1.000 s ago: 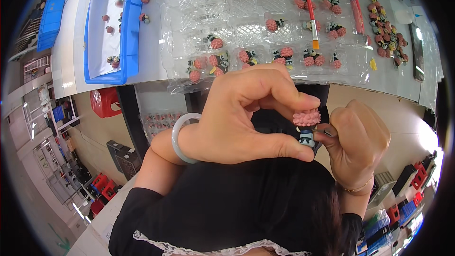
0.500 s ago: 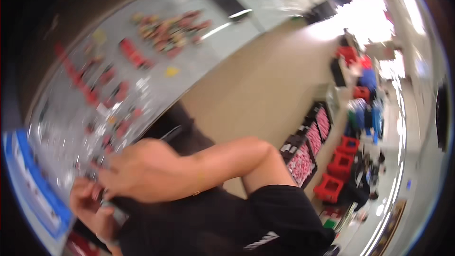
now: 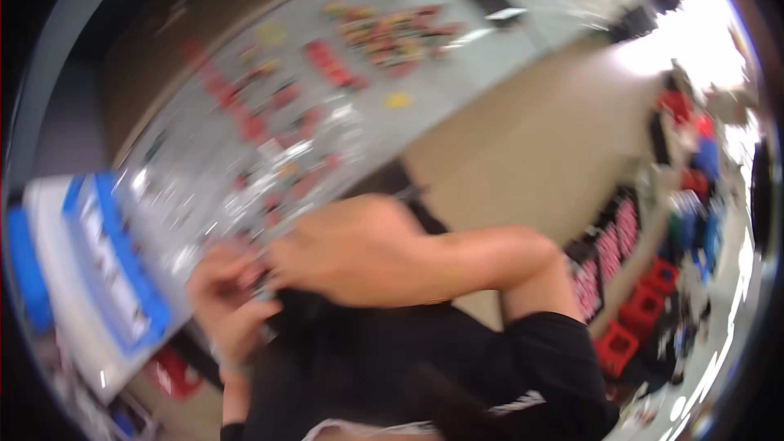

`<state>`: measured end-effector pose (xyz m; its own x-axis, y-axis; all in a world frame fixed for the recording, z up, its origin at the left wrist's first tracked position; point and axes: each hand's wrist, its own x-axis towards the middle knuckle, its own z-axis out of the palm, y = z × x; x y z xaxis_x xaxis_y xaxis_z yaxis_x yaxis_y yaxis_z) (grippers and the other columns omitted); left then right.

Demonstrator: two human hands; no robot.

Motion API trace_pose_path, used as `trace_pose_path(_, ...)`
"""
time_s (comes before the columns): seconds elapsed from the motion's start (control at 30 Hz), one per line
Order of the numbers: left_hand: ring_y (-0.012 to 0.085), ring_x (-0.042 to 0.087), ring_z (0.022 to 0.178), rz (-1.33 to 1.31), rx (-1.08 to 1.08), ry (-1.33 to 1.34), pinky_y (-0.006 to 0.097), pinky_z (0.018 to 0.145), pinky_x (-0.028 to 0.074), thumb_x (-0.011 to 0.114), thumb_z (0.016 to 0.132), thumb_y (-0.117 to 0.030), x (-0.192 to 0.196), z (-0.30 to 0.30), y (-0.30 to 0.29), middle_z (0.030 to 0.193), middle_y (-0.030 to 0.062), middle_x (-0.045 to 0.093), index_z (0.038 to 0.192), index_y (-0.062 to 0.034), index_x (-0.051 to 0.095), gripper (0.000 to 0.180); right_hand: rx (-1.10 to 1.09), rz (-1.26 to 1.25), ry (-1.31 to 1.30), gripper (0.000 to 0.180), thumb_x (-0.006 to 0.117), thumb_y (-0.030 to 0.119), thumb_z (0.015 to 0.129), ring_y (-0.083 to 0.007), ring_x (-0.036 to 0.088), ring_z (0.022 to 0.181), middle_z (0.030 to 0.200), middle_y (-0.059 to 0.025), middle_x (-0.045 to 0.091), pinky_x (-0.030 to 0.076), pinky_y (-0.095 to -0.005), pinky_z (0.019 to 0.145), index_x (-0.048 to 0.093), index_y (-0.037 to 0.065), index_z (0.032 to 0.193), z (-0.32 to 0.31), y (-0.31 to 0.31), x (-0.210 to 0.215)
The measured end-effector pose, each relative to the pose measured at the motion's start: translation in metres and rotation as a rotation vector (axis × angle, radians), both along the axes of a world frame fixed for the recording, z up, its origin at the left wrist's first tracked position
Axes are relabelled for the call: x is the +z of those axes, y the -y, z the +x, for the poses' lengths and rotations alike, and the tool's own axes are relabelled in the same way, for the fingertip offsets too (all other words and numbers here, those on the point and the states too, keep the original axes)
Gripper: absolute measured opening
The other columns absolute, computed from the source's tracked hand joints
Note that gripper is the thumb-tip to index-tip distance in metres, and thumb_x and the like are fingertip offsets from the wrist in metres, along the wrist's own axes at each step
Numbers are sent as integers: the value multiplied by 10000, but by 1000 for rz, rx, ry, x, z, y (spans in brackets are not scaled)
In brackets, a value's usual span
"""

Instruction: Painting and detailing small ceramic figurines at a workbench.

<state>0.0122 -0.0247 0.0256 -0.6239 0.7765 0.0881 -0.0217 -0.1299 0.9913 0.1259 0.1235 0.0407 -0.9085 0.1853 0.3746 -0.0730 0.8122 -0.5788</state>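
At the far left a blue tray [image 3: 122, 278] lies on the table [image 3: 482, 73], whose top is covered in a shiny clear sheet. Small red and pink bits [image 3: 269, 114] lie scattered across it, with a denser heap [image 3: 392, 33] further right. The whole view is tilted and smeared by motion, so fine detail is lost.

The left hand [image 3: 224, 302] comes up from below, just near the table's edge, with a pale band at its wrist. Its fingers curl round a piece [image 3: 263, 292], a small dark-and-pink bit held close to the body, off the table and between the two hands. The right hand [image 3: 351, 249] reaches in from the right and meets the left one at the piece. Its back faces the camera and its fingertips are hidden, so I cannot tell whether it pinches the piece or only rests against it.

Judging by its size, the piece should be very light and probably hard, easy to lose from smooth fingers and perhaps with fine parts that could snap. It is best held by fingertip pinch on its broader sides.

Below the hands is the person's black top [image 3: 367, 376]. Well apart on the right, red crates [image 3: 637, 322] stand on the floor.
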Motion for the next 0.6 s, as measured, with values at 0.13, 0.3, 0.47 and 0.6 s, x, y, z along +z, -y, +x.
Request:
trace_pose_path(0.13,147,527,728,81,-179,107,255,675,421,771,514,-4,1,-11,-15,743,45,511,880,-5,560,423,-19,-55,100,261,650,217,627,-207,424,448,519,-49,354,313,-333,398,423,94,598,-6,-3,12)
trace_pose_path(0.3,130,553,775,112,-210,193,248,737,477,747,536,37,-3,-7,-7,819,62,487,906,33,541,424,11,67,101,272,646,228,631,-231,384,438,522,-62,333,285,-337,394,433,61,614,-8,4,12)
trace_pose_path(0.47,130,482,714,66,-160,221,302,755,463,788,485,-26,3,-9,-1,762,59,498,866,31,567,444,-15,147,47,309,668,258,590,-170,363,400,515,-26,290,282,-285,350,406,94,587,-14,5,6)
trace_pose_path(0.6,136,484,701,66,-182,199,302,756,465,795,474,-38,4,-13,1,760,61,501,849,26,574,439,11,184,69,309,671,247,586,-171,363,403,515,-28,288,281,-287,350,405,90,586,-15,7,10)
